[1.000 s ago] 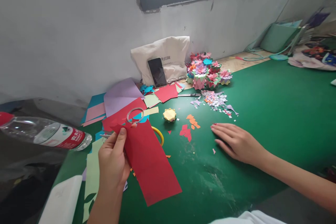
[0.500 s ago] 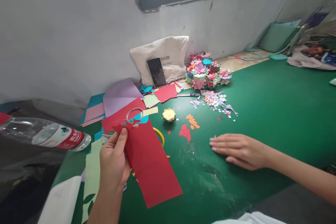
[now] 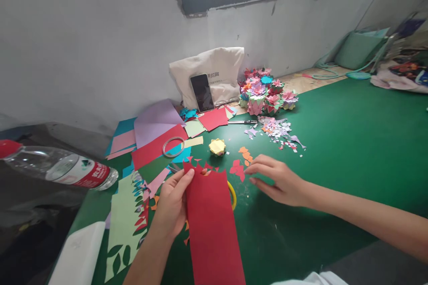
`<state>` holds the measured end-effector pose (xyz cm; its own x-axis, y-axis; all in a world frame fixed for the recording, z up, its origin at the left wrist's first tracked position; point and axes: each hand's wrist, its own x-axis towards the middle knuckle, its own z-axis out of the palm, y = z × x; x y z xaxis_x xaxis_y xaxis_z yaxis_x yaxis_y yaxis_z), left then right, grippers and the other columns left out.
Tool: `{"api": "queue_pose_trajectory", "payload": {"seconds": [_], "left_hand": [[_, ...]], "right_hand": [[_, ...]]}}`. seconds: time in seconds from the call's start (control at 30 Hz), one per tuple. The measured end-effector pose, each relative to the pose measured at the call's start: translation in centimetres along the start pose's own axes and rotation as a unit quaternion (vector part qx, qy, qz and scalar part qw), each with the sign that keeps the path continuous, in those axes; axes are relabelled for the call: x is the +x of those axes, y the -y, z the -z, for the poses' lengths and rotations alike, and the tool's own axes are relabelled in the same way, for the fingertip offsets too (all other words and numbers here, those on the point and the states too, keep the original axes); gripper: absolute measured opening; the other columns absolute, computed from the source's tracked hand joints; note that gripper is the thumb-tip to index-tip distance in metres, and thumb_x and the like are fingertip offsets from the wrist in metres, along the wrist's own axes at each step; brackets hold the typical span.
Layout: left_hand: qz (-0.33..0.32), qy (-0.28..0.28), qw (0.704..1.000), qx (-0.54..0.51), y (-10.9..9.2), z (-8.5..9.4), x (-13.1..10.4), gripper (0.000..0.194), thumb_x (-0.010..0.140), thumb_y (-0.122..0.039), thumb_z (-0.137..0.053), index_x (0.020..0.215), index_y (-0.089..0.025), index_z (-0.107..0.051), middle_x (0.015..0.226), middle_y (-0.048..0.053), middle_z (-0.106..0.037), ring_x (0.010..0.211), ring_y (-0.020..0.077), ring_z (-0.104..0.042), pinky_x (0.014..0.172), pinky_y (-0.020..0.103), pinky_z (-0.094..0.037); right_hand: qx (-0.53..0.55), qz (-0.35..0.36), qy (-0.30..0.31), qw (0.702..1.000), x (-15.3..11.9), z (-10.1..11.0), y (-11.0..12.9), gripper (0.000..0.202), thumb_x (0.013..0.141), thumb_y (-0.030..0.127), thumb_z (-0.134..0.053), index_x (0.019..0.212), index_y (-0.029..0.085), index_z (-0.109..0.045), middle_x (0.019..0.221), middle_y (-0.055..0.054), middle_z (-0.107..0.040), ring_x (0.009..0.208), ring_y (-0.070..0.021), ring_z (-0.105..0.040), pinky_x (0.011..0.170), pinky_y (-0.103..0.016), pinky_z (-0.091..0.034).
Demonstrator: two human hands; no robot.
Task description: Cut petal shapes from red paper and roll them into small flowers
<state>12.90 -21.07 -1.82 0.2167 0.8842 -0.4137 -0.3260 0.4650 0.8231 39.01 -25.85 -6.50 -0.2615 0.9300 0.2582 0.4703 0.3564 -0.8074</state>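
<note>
My left hand [image 3: 174,202] pinches a long sheet of red paper [image 3: 214,227] by its upper left corner. The sheet's top edge is cut into jagged points. Beneath it lie scissors, mostly covered, with a yellow handle [image 3: 233,196] showing on the right. My right hand [image 3: 279,180] hovers or rests just right of the red paper petals [image 3: 237,169], its thumb and fingers apart and holding nothing. Orange paper petals [image 3: 246,156] lie just beyond those. Farther back sits a small yellow folded-paper piece [image 3: 217,147].
A roll of clear tape [image 3: 173,147] lies on coloured paper sheets. Light green paper [image 3: 125,218] bears leaf cutouts. A water bottle [image 3: 67,169] is at left. Behind are a phone [image 3: 202,92], a cloth bag [image 3: 227,67], paper flowers [image 3: 262,91] and paper scraps [image 3: 276,129].
My left hand has moved right with the red paper, which now hangs more upright. My right hand has slid left to the red petals, and its fingers have parted from their flat pose.
</note>
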Motion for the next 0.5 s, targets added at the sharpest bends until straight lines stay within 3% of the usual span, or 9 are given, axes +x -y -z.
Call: {"api": "queue_pose_trajectory", "payload": {"seconds": [0.1, 0.27, 0.37, 0.5], "left_hand": [[0.029, 0.061, 0.998, 0.011, 0.5, -0.3, -0.2, 0.025, 0.071, -0.030, -0.081, 0.088, -0.013, -0.075, 0.080, 0.008, -0.078, 0.068, 0.0180, -0.073, 0.058, 0.021, -0.058], [0.064, 0.112, 0.991, 0.014, 1.1, -0.4, -0.5, 0.023, 0.074, -0.029, -0.079, 0.090, -0.013, -0.076, 0.080, 0.009, -0.077, 0.069, 0.0188, -0.073, 0.057, 0.020, -0.056], [0.075, 0.134, 0.988, 0.021, 1.2, -0.4, -0.6, 0.021, 0.078, -0.029, -0.076, 0.092, -0.014, -0.077, 0.085, 0.010, -0.078, 0.075, 0.0199, -0.074, 0.061, 0.021, -0.057], [0.086, 0.154, 0.983, 0.056, 1.5, -0.4, -0.7, 0.024, 0.081, -0.032, -0.072, 0.098, -0.015, -0.077, 0.095, 0.012, -0.077, 0.082, 0.0216, -0.073, 0.065, 0.023, -0.057]], "right_hand": [[0.181, -0.067, 0.082, 0.978, 1.6, -2.9, 2.5, 0.034, 0.097, 0.039, -0.043, 0.102, 0.016, -0.066, 0.089, -0.008, -0.067, 0.080, -0.0173, -0.061, 0.073, -0.031, -0.051], [0.421, -0.160, 0.165, 0.878, 2.4, -6.6, 3.6, 0.042, 0.086, 0.049, -0.051, 0.108, 0.016, -0.063, 0.095, -0.008, -0.065, 0.083, -0.0173, -0.063, 0.078, -0.031, -0.051], [0.507, -0.207, 0.192, 0.815, 2.0, -7.2, 3.4, 0.043, 0.080, 0.050, -0.059, 0.109, 0.018, -0.062, 0.094, -0.007, -0.063, 0.081, -0.0150, -0.061, 0.077, -0.029, -0.049], [0.558, -0.246, 0.255, 0.750, 1.1, -7.1, 2.8, 0.036, 0.071, 0.042, -0.072, 0.096, 0.016, -0.065, 0.082, -0.003, -0.060, 0.073, -0.0117, -0.058, 0.075, -0.027, -0.047]]}}
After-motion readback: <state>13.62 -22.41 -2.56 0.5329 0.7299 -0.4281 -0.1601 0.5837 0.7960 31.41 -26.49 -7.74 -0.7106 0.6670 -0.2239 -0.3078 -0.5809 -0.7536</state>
